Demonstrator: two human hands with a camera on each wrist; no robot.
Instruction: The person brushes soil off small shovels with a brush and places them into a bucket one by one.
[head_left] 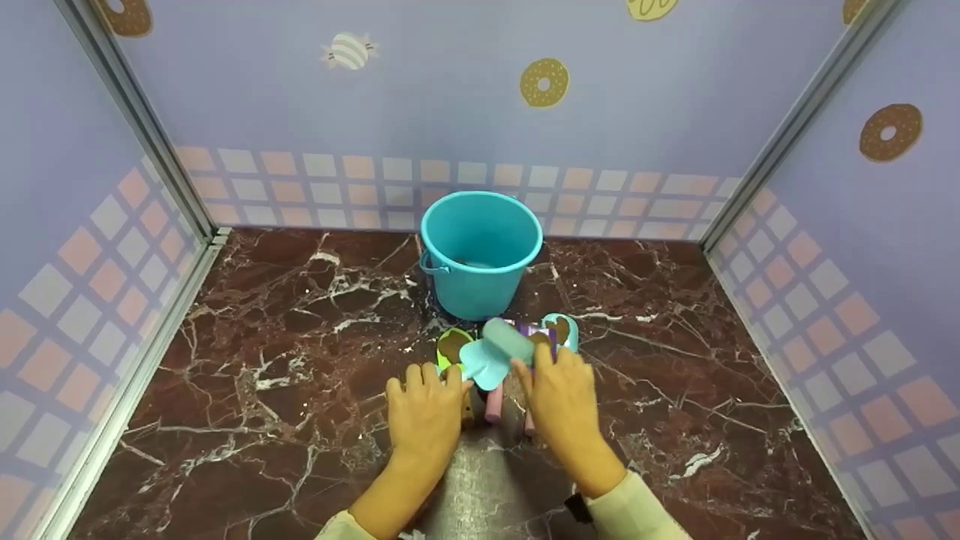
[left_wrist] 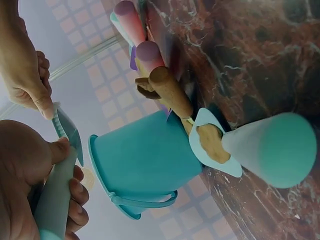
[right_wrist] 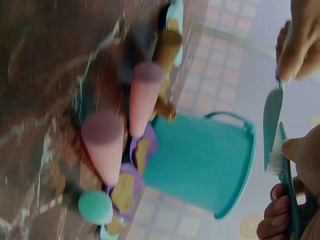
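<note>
Hands, two, each closed on a tool: the left hand (head_left: 424,412) has its fingers wrapped round the handle of a blue shovel (head_left: 484,367), presumably to steady the blade; the right hand (head_left: 564,390) grips a teal brush (head_left: 508,340), bristles turned to that blade, seemingly to work its surface. Whether they touch, I cannot say for certain. Just below, on the dark-red bench (head_left: 262,450): a green shovel (head_left: 444,361), two purple shovels (right_wrist: 129,170) and a pale-blue shovel (head_left: 572,330), brown matter (head_left: 451,346) on their blades, pink handles (head_left: 493,403) toward the near side, likely for easy reach. Behind these: one turquoise bucket (head_left: 480,296), upright, probably set back to leave working room.
</note>
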